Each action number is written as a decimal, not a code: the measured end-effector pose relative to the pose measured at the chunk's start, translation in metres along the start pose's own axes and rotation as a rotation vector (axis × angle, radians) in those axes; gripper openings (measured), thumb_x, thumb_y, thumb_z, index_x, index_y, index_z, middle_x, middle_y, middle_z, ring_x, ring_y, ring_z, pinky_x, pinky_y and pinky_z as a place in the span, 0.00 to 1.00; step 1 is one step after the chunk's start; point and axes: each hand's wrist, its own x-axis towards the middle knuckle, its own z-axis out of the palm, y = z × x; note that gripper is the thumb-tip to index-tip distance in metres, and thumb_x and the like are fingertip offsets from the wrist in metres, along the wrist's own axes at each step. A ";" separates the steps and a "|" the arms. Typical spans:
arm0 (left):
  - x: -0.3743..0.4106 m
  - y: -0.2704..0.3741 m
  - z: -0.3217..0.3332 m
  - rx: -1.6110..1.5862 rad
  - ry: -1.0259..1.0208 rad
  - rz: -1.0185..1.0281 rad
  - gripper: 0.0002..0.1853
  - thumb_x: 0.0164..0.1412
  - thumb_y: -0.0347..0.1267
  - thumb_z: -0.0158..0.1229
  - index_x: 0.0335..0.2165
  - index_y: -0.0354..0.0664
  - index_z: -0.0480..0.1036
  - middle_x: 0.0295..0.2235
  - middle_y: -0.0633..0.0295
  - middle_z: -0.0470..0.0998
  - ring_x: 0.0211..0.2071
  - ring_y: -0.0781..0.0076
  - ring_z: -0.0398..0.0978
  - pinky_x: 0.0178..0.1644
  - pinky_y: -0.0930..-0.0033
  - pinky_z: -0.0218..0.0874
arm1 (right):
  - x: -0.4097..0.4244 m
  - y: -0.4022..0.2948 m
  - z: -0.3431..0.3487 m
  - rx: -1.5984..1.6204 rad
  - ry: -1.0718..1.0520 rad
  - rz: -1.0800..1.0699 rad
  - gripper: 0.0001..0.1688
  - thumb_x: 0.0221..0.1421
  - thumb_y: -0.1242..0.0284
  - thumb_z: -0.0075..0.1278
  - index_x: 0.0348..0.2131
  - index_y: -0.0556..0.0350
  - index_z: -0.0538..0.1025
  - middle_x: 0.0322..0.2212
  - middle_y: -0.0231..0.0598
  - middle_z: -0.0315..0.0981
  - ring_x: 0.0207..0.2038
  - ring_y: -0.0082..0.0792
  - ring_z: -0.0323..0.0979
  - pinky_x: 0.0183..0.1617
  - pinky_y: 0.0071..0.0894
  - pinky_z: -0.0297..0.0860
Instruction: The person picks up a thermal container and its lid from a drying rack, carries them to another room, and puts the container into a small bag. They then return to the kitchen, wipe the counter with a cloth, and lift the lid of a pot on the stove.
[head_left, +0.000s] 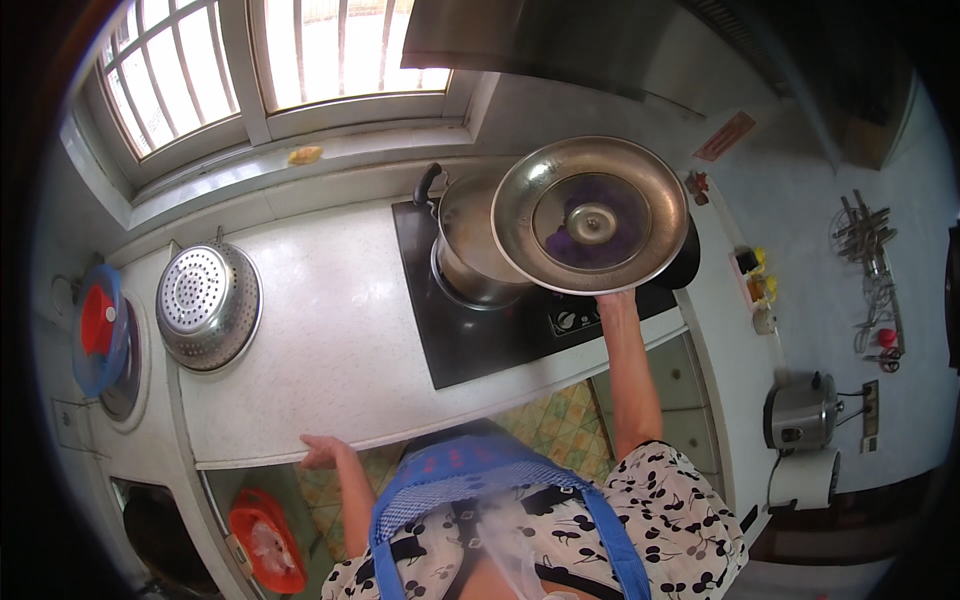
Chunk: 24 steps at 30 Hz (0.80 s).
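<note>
A round metal lid with a glass centre (517, 217) is held up by my right hand (616, 300), which is mostly hidden beneath it; purple shows through the glass. Behind and to the left of the lid, a steel pot (480, 262) with a black handle sits on the black cooktop (465, 345). The lid covers part of the pot. My left hand (322, 451) is at the front edge of the white countertop (322, 337), with no object visible in it. Farther left, a perforated steel colander (210, 307) lies upside down on the counter.
A blue basin (88, 375) with a red plastic container (97, 319) stands at far left. An orange-red plastic basket (251, 517) is below the counter. On the right are a rice cooker (802, 412) and hanging utensils (874, 255). A range hood (540, 45) hangs above the cooktop.
</note>
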 end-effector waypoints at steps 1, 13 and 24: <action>0.002 -0.001 -0.001 -0.010 0.000 -0.004 0.36 0.56 0.47 0.54 0.45 0.20 0.56 0.41 0.29 0.66 0.39 0.35 0.71 0.40 0.44 0.66 | -0.003 0.007 -0.002 0.018 -0.005 0.012 0.26 0.56 0.67 0.51 0.51 0.60 0.65 0.50 0.45 0.65 0.51 0.38 0.66 0.53 0.38 0.68; -0.012 0.021 -0.009 0.004 -0.024 -0.071 0.35 0.55 0.47 0.55 0.44 0.23 0.57 0.42 0.29 0.66 0.41 0.36 0.70 0.43 0.43 0.65 | -0.120 0.174 -0.007 0.105 0.012 0.462 0.27 0.55 0.68 0.51 0.51 0.61 0.65 0.50 0.46 0.65 0.52 0.40 0.65 0.55 0.41 0.65; -0.026 0.019 -0.019 -0.162 -0.085 -0.049 0.39 0.57 0.53 0.49 0.47 0.23 0.55 0.43 0.33 0.67 0.42 0.38 0.70 0.46 0.45 0.64 | -0.142 0.233 0.015 0.061 -0.052 0.702 0.28 0.55 0.68 0.52 0.52 0.62 0.65 0.51 0.47 0.64 0.52 0.41 0.64 0.57 0.43 0.63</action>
